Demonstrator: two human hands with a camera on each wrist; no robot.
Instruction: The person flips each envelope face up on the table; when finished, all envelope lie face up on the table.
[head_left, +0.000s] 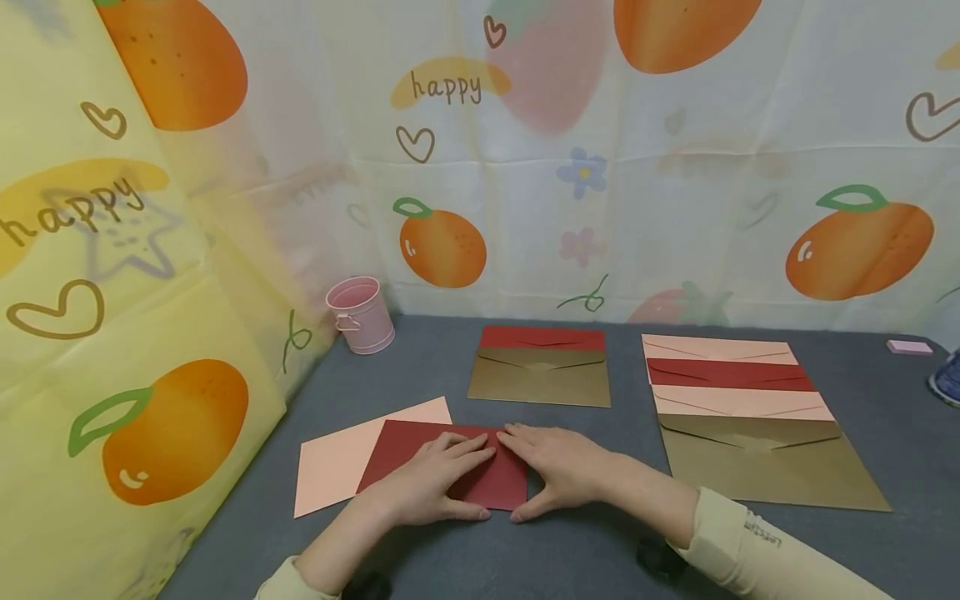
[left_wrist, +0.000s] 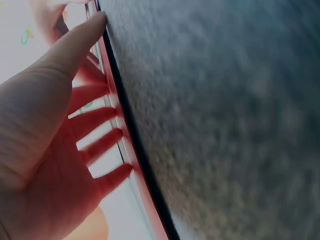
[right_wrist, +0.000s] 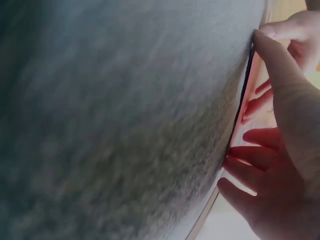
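A plain red envelope [head_left: 397, 442] lies on the dark table, overlapping a pale pink envelope [head_left: 330, 467] that sticks out to its left. My left hand [head_left: 423, 483] rests on the red one, fingers spread and nearly straight, thumb along its near edge. At its right edge is my right hand [head_left: 566, 467], fingertips by the far corner and thumb by the near corner. In the left wrist view the left fingers [left_wrist: 102, 147] reach down to the red surface. The right wrist view shows the right fingertips [right_wrist: 232, 162] spread along the red edge.
Behind the hands a gold envelope [head_left: 538, 379] overlaps a red envelope [head_left: 542, 337]. To the right lies a column of overlapping pink, red and gold envelopes [head_left: 772, 458]. A pink bucket [head_left: 363, 321] stands at the back left, and a small pink block [head_left: 909, 347] at the far right.
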